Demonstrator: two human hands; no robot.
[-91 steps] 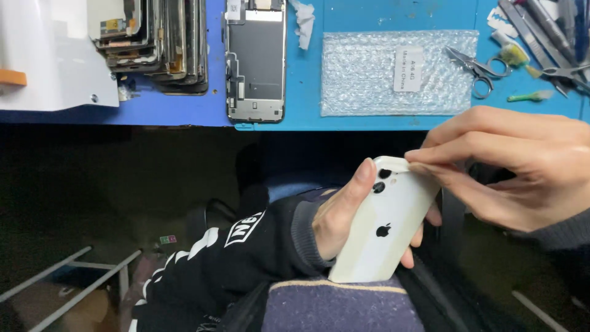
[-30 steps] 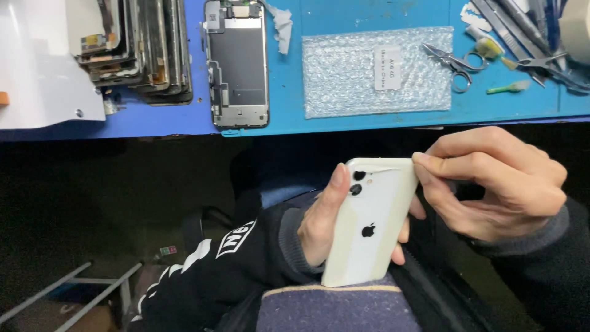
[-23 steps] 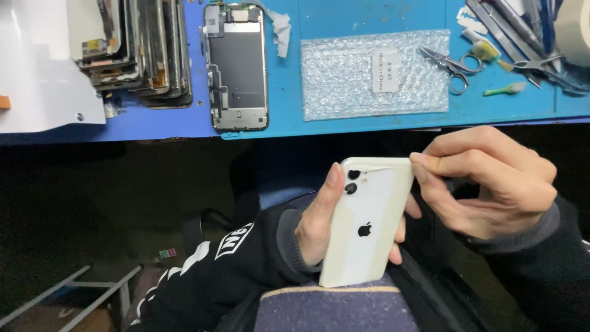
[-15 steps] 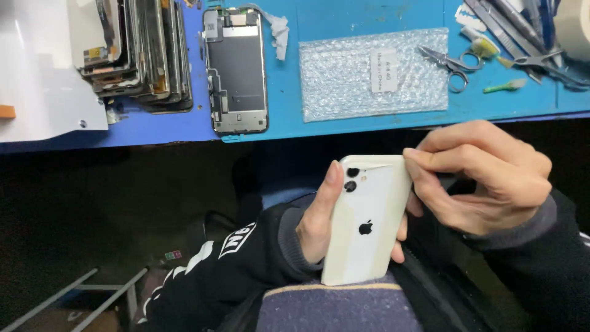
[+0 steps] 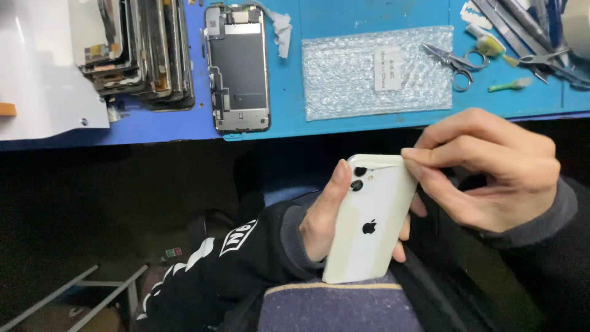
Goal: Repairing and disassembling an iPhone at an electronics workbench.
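Below the tabletop (image 5: 153,126) edge, the left hand (image 5: 322,218) braces a white phone (image 5: 369,221) back-up so the right hand (image 5: 491,166) can pinch its top corner.

sleeves: black, grey ribbed cuffs | left sleeve (image 5: 227,258): white lettering, stripes

White phone (image 5: 369,224) at centre frame: glossy, smooth glass-like back. Bubble-wrap sheet (image 5: 376,72) at upper centre: clear bumpy plastic. Scissors (image 5: 453,61) at upper right: shiny metal; bench mat (image 5: 332,15): matt blue.
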